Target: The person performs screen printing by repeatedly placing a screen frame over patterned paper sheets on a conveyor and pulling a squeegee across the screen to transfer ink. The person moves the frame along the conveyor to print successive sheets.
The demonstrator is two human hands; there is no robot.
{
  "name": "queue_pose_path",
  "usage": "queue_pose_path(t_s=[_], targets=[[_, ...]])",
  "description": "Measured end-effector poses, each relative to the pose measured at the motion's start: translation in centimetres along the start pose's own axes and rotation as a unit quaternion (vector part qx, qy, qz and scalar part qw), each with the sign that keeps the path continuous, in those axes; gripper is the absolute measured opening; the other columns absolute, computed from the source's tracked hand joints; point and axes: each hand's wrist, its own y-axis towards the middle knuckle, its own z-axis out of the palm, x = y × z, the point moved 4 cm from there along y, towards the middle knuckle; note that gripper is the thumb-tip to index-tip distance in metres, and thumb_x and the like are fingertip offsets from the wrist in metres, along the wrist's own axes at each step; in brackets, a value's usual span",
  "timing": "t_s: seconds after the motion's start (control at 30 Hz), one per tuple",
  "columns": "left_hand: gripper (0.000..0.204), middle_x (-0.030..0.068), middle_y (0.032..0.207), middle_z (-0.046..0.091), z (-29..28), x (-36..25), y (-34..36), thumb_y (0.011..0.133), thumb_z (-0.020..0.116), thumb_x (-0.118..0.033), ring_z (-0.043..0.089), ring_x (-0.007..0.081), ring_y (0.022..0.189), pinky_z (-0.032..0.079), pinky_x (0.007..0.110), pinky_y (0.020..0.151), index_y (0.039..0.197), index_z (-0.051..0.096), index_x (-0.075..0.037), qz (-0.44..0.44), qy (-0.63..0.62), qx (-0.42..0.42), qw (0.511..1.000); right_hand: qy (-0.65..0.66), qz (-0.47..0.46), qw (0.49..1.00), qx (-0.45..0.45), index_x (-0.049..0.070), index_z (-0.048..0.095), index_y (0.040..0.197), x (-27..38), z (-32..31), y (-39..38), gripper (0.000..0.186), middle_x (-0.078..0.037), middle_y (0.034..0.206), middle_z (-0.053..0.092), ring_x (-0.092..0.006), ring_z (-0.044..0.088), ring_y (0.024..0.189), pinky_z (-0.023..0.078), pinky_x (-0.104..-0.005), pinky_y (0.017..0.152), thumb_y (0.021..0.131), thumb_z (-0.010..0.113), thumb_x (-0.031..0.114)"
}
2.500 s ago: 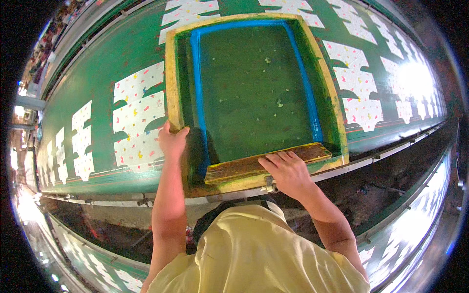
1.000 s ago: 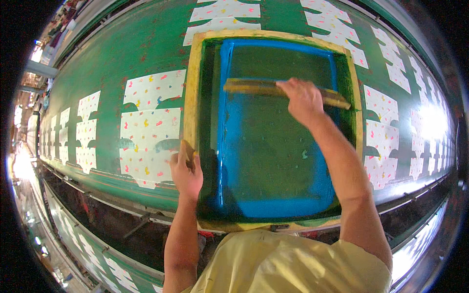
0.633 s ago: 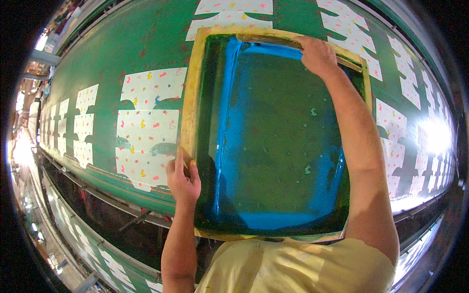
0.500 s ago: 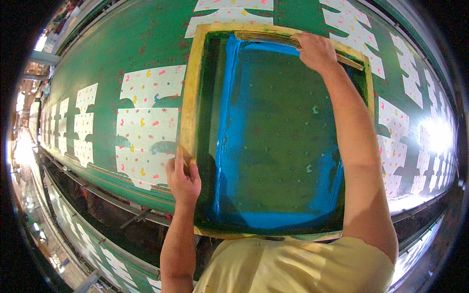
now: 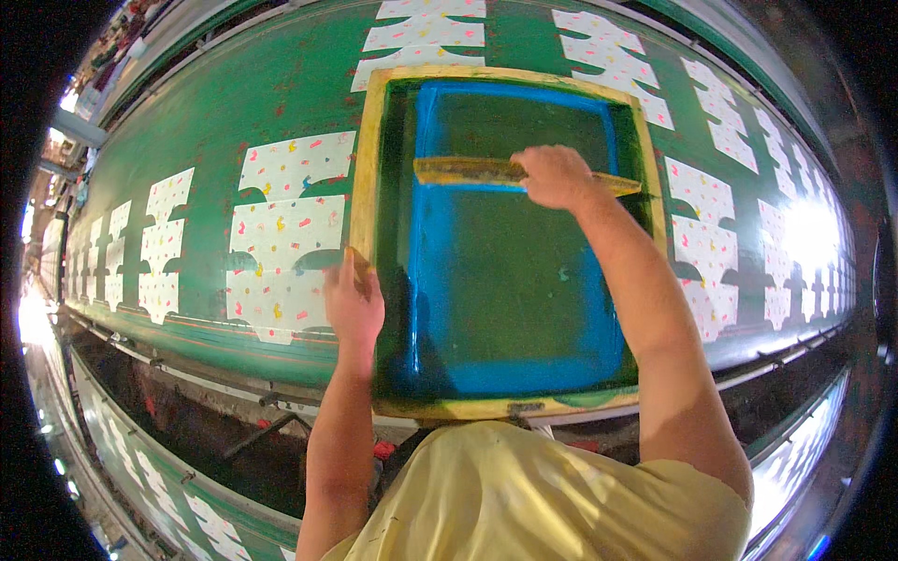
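Observation:
A screen printing frame [image 5: 369, 140] with yellowish wooden sides lies on the green table in front of me. Blue ink [image 5: 505, 376] borders its dark green mesh [image 5: 505, 280]. My right hand [image 5: 558, 176] is closed around a long wooden squeegee [image 5: 468, 172], which lies across the upper part of the mesh with a line of blue ink along its near edge. At the frame's left side, my left hand [image 5: 355, 297] grips the wooden edge, thumb and fingers closed on it.
White fabric pieces [image 5: 285, 238] with small coloured prints lie in rows on the long green table [image 5: 206, 122], left, right and beyond the frame. A rail [image 5: 187, 366] runs along the table's near edge. Another table with fabric pieces [image 5: 168, 486] shows at lower left.
My right hand has drawn the squeegee from the frame's far end toward me, over the mesh. My left hand stays on the frame's left edge. The view has shifted slightly.

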Motion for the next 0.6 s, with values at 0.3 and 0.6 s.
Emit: queue_pose_path(t_s=[0.3, 0.6], targets=[[0.059, 0.0250, 0.131, 0.070, 0.4, 1.1, -0.6, 0.105, 0.079, -0.032, 0.067, 0.0475, 0.122, 0.059, 0.059, 0.101, 0.157, 0.065, -0.009, -0.034, -0.040, 0.012, 0.999, 0.001, 0.012, 0.999, 0.047, 0.014, 0.078, 0.134, 11.0, 4.4, -17.5, 0.036, -0.017, 0.124, 0.080, -0.0414, 0.079, 0.117, 0.064, -0.0599, 0.098, 0.098, 0.075, 0.017], [0.062, 0.0249, 0.137, 0.070, -0.2, 0.6, -1.1, 0.105, 0.077, -0.036, 0.067, 0.0462, 0.129, 0.060, 0.058, 0.106, 0.154, 0.065, 0.001, -0.042, 0.020, 0.024, 0.999, -0.005, 0.010, 1.000, 0.016, 0.017, 0.082, 0.136, 18.9, 8.9, -30.8, 0.046, -0.010, 0.129, 0.080, -0.0332, 0.075, 0.124, 0.061, -0.0490, 0.107, 0.092, 0.076, 0.008]])
